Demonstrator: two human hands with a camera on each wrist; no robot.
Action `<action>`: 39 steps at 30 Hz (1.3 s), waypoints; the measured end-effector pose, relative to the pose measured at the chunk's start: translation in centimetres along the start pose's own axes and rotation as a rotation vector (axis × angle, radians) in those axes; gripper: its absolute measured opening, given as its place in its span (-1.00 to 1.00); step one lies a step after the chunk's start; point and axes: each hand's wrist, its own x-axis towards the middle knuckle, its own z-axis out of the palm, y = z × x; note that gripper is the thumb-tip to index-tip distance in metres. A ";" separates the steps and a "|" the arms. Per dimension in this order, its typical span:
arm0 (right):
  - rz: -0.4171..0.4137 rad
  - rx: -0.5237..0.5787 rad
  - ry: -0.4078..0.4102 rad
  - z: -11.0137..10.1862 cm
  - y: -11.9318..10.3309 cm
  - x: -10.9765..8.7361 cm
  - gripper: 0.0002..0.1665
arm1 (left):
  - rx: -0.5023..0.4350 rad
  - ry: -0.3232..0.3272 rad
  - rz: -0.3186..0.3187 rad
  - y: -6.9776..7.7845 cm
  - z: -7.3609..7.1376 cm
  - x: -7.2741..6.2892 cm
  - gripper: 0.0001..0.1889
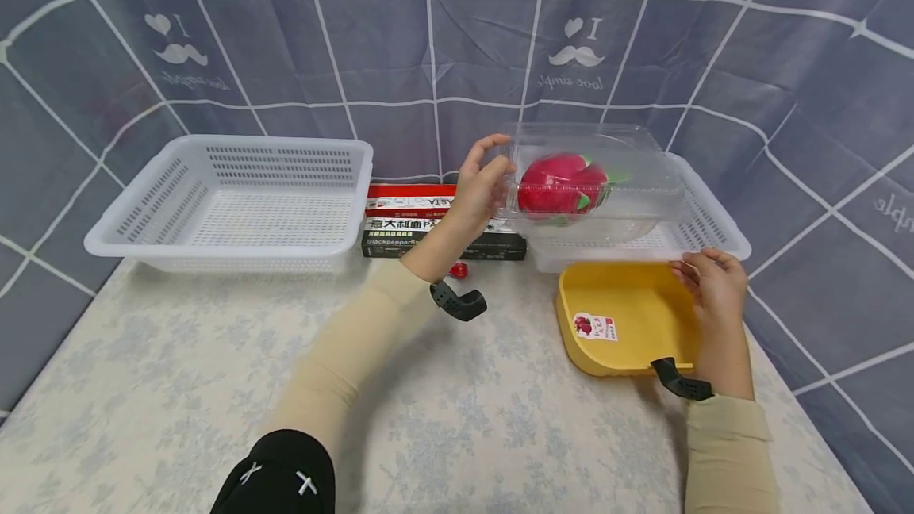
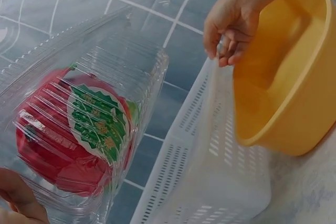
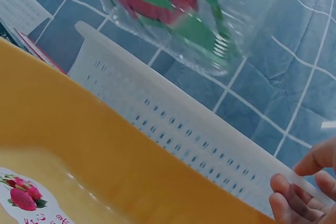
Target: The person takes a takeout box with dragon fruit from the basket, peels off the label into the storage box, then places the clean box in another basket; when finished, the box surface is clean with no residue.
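My left hand [image 1: 477, 185] grips one end of a clear plastic box [image 1: 643, 161], raised above the right white basket [image 1: 720, 216]. Inside the box lies a red dragon fruit [image 1: 557, 183] with green tips; the left wrist view shows a green label [image 2: 100, 121] on it. My right hand [image 1: 717, 288] pinches the front rim of that basket, fingertips visible in the right wrist view [image 3: 302, 198]. In front of the basket stands a yellow bin [image 1: 635, 300] with a dragon fruit sticker [image 1: 595, 327]. Part of its right side is hidden behind my right hand.
Another white basket [image 1: 264, 216] stands at the back left. Between the baskets sit red and black pasta boxes [image 1: 403, 238], partly behind my left forearm. A small red item [image 1: 459, 270] lies before them. A grey-blue checked curtain [image 1: 371, 46] hangs behind.
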 end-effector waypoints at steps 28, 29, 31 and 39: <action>-0.003 -0.008 0.001 0.6 -0.2 0.2 -0.66 | 0.254 0.097 -0.151 -4.8 4.1 5.0 -0.64; 0.000 -0.010 0.000 0.6 -0.1 0.2 -0.66 | 0.276 0.092 -0.154 -4.9 4.0 5.0 -0.64; 0.005 -0.017 -0.001 0.6 0.0 0.1 -0.67 | 0.307 0.096 -0.163 -5.3 3.8 5.0 -0.64; 0.001 -0.009 0.021 0.1 0.0 0.1 -0.63 | 0.383 0.078 -0.165 -7.3 3.8 4.4 -0.58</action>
